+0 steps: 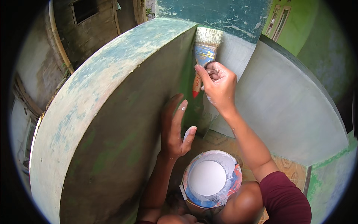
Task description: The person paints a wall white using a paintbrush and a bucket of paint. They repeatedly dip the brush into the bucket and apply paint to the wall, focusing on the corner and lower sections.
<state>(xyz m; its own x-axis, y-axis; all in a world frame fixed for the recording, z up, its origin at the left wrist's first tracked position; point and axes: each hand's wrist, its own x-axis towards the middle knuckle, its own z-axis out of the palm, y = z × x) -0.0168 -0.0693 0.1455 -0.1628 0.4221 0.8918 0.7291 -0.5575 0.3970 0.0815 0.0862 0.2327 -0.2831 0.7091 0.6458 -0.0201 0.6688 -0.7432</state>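
Note:
My right hand (219,81) grips the handle of a flat paintbrush (206,51) with a blue-smeared ferrule and a red handle tip. Its pale bristles point up and lie by the base of a pillar (212,15) with flaking teal paint, above a whitish painted strip (237,51). My left hand (177,133), fingers apart and holding nothing, is raised beside the dark inner face of a low wall (117,123). White paint spots both hands. Below them, a paint bucket (212,179) with a smeared rim contains white paint (207,178).
The low wall's worn top (92,81) curves along the left. A greyish-white wall panel (285,103) stands at right, above patterned floor tiles (291,169). My bent knee (243,203) is close against the bucket. Behind are a green wall (299,25) and a weathered building (92,28).

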